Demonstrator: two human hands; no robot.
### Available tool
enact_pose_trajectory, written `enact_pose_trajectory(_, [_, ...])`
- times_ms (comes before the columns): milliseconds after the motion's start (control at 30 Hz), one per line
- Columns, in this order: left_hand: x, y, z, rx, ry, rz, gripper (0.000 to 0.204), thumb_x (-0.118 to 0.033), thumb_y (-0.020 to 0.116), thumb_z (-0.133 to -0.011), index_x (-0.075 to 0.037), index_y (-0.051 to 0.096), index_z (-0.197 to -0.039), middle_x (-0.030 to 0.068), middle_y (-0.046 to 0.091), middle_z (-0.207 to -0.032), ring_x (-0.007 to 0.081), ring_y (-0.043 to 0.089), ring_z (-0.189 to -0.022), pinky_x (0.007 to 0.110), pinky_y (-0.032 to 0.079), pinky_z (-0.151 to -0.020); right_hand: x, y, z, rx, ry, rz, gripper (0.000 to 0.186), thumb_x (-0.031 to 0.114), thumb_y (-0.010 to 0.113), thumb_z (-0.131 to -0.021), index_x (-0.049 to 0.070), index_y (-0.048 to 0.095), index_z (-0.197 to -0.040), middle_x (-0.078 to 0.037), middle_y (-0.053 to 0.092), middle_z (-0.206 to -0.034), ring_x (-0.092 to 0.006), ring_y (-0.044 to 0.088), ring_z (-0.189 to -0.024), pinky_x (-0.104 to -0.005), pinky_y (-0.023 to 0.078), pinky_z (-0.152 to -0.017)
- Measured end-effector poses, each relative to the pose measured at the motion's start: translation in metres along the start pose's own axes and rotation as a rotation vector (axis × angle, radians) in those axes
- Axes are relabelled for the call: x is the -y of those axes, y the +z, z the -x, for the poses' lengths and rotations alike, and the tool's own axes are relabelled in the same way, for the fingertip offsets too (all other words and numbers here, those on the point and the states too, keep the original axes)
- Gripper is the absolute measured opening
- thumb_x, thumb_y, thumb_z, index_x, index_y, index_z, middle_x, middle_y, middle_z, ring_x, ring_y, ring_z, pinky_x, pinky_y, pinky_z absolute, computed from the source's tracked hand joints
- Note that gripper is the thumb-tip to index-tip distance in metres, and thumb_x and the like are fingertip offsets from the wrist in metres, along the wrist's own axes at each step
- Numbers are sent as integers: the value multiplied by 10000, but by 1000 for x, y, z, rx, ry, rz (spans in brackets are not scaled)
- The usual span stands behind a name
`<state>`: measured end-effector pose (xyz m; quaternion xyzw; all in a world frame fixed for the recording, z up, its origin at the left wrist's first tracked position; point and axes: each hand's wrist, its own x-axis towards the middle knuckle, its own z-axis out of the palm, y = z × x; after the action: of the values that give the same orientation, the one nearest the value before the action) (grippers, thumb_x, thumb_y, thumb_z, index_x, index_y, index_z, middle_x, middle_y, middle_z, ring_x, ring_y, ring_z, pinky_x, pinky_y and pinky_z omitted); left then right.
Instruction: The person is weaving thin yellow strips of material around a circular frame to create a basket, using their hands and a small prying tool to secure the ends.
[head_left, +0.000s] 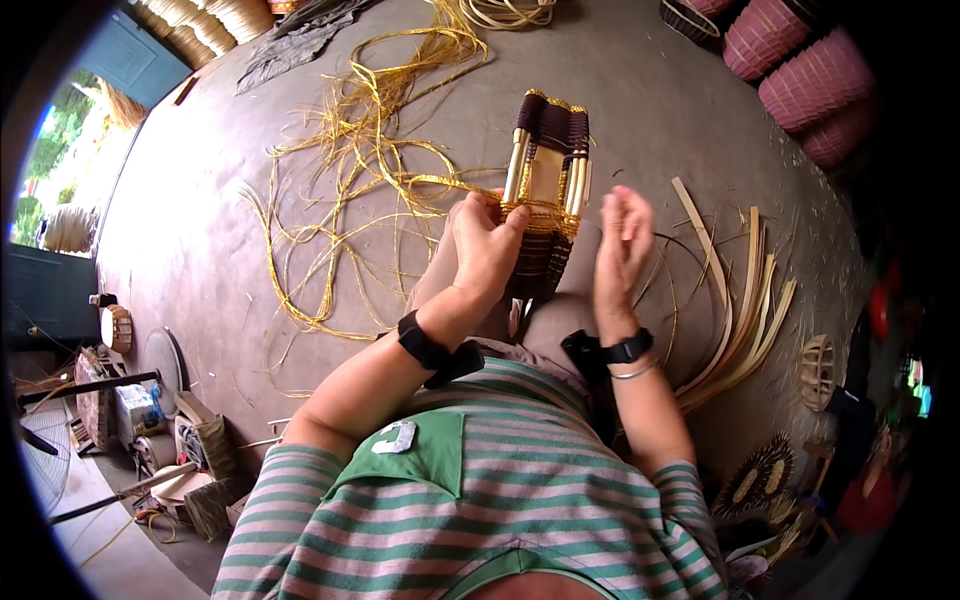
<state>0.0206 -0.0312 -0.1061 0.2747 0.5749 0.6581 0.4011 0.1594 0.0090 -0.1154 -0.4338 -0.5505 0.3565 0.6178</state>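
Note:
A small woven basket frame [548, 165] stands tilted above my lap, with pale sticks along its sides and dark brown and gold cord wound across both ends. My left hand [487, 240] grips its left edge near the middle, thumb laid on the gold windings. From there a gold cord [440, 182] trails leftward into a loose tangle on the floor. Apart from the frame, on its right, my right hand [626, 225] is raised with its fingers stretched out. Nothing shows in it.
Gold strands [335, 225] spread over the floor at left. Long pale split strips [745, 310] fan out by my right side. Pink woven baskets [815, 80] are stacked at the far right; a blue door [130, 55] stands far left. Fans and boxes [140, 410] crowd the near left.

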Motion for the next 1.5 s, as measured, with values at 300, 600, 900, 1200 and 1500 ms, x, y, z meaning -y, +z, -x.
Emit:
enact_pose_trajectory(300, [5,1,1,53,614,-568,213,-85,664,-723,20,538,-858,192,595,-735,344,603,-691,387,467,-603,75,63,-25,612,-560,402,300,63,637,-774,-35,583,-1052,-181,643,-904,-321,632,-732,-382,494,-657])
enact_pose_trajectory(600, [15,-11,-13,130,276,-359,248,-51,664,-807,40,558,-1013,77,644,-890,114,590,-787,260,479,-720,37,3,-32,213,114,-239,176,117,509,-937,1,637,-971,-3,618,-720,-58,580,-583,-185,467,-522])
enact_pose_trajectory(900, [-28,-10,-33,489,-351,89,201,-163,685,-820,-17,562,-883,48,594,-780,121,561,-740,257,446,-669,-1,-22,-28,106,483,-431,200,168,538,-936,17,637,-1020,0,622,-754,-51,570,-599,-176,476,-564])
enact_pose_trajectory(1200, [-35,-10,-54,724,-217,-128,192,-158,656,-834,-35,587,-965,30,610,-891,93,556,-817,237,448,-751,0,-19,-45,198,345,-294,231,208,521,-947,20,625,-1032,-12,627,-771,-60,590,-626,-188,471,-554])
enact_pose_trajectory(1500, [-21,11,-31,206,467,-858,188,-155,603,-736,22,538,-728,202,556,-595,341,552,-536,408,440,-538,36,58,-92,436,-205,49,157,58,564,-876,-36,540,-753,-112,580,-699,-171,626,-584,-306,473,-485])
